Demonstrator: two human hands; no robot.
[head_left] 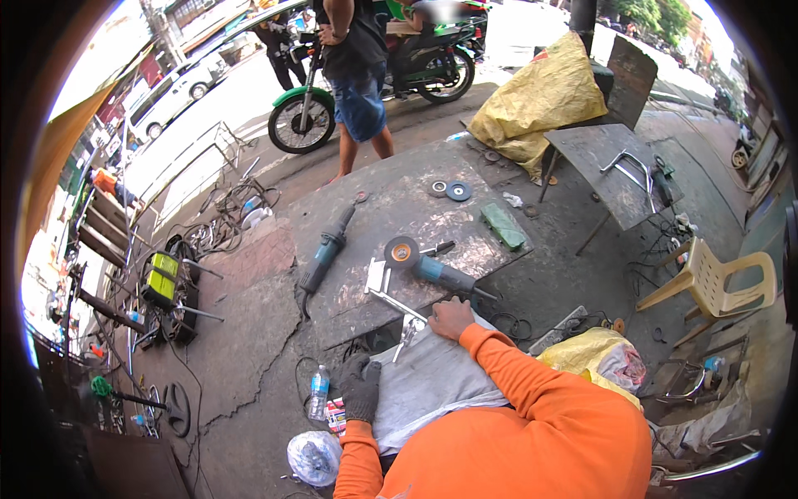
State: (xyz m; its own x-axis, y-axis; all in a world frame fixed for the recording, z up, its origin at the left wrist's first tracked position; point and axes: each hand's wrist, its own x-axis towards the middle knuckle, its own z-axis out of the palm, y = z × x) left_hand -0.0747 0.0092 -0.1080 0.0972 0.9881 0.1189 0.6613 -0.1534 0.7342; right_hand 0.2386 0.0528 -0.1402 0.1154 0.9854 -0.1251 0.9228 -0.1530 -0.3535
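- our bare right hand [451, 318] lay curled on a bent metal bracket [397, 309] at the near edge of the steel plate [391, 208], just beside the grinder [432, 268]; we could not tell if it truly gripped.
- our gloved left hand [360, 387] rested loosely closed on our knee, holding nothing.
- we judged a firmer hold on the bracket wise, fingers kept off the disc.
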